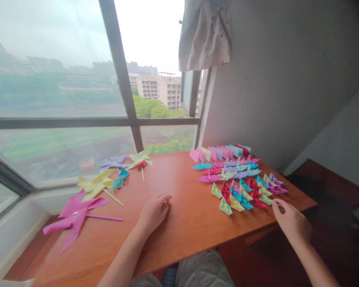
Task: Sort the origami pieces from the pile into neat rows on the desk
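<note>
My right hand (292, 223) is at the table's right edge, thumb and forefinger pinched at the tip of a light green paper boat (266, 200). That boat sits at the near right corner of a group of folded paper boats (245, 195) in red, blue, yellow, green and magenta. On the middle of the table rests my left hand (155, 211), its fingers curled together and nothing visible in them. Behind the boats lie rows of paper cranes (227, 175), and farther back a row of upright folded paper pieces (215, 153).
Paper pinwheels lie on the left of the wooden table (179, 235): a magenta pinwheel (74, 215), a yellow pinwheel (97, 184), a pale green pinwheel (140, 160) and smaller ones. A window (131, 123) borders the far side. A grey wall (266, 79) rises at right.
</note>
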`<move>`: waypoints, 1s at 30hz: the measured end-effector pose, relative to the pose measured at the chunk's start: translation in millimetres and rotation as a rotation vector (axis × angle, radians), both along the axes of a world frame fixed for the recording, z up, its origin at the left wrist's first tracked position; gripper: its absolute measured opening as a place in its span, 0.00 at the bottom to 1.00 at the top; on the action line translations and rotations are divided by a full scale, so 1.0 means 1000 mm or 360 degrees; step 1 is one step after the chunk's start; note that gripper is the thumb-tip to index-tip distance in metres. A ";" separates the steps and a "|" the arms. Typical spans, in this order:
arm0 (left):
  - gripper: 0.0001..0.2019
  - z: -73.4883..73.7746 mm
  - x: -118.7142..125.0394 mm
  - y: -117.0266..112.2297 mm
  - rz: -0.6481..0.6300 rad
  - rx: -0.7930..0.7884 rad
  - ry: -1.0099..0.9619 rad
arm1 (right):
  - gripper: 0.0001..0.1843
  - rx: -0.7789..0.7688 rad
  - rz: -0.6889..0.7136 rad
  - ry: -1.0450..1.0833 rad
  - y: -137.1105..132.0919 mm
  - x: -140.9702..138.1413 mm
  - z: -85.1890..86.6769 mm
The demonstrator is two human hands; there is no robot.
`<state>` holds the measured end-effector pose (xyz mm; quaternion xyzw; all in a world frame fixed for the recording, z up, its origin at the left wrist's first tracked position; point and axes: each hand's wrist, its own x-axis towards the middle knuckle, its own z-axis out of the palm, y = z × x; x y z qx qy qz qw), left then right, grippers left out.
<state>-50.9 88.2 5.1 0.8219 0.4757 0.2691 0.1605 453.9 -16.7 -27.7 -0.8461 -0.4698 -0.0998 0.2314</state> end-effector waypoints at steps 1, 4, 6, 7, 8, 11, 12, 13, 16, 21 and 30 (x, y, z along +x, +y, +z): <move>0.11 0.000 0.000 0.000 0.0000 0.0002 0.0002 | 0.21 0.0016 -0.0014 -0.0008 -0.001 0.000 0.002; 0.11 -0.001 0.000 -0.001 0.0006 0.0011 0.0009 | 0.22 0.0179 -0.0037 -0.0113 0.000 -0.011 0.013; 0.11 -0.001 0.001 -0.001 0.0015 0.0017 0.0012 | 0.23 0.0368 0.0054 -0.0194 0.004 -0.029 0.023; 0.11 -0.002 0.001 -0.001 0.0019 0.0021 0.0012 | 0.23 0.0466 0.0147 -0.0212 0.008 -0.043 0.028; 0.11 -0.002 0.001 -0.002 0.0025 0.0024 0.0012 | 0.23 0.0549 0.0275 -0.0205 0.012 -0.060 0.033; 0.11 -0.003 0.002 -0.002 0.0054 0.0034 0.0000 | 0.18 0.0650 0.0757 -0.0030 0.026 -0.124 0.043; 0.11 -0.003 0.002 -0.002 0.0069 0.0037 -0.0007 | 0.16 0.0634 0.0900 0.0071 0.031 -0.148 0.044; 0.11 -0.003 0.002 -0.002 0.0088 0.0042 -0.0017 | 0.15 0.0579 0.1045 0.0181 0.036 -0.172 0.044; 0.11 -0.002 -0.003 0.001 0.0192 0.0066 -0.0046 | 0.15 0.0360 0.1351 0.0421 0.048 -0.233 0.036; 0.11 0.007 -0.036 0.016 0.0518 0.0139 -0.0043 | 0.14 0.0129 0.1520 0.0544 0.060 -0.282 0.016; 0.14 0.031 -0.132 0.036 0.1203 0.0241 0.0266 | 0.13 0.0135 0.1579 0.0646 0.058 -0.282 0.011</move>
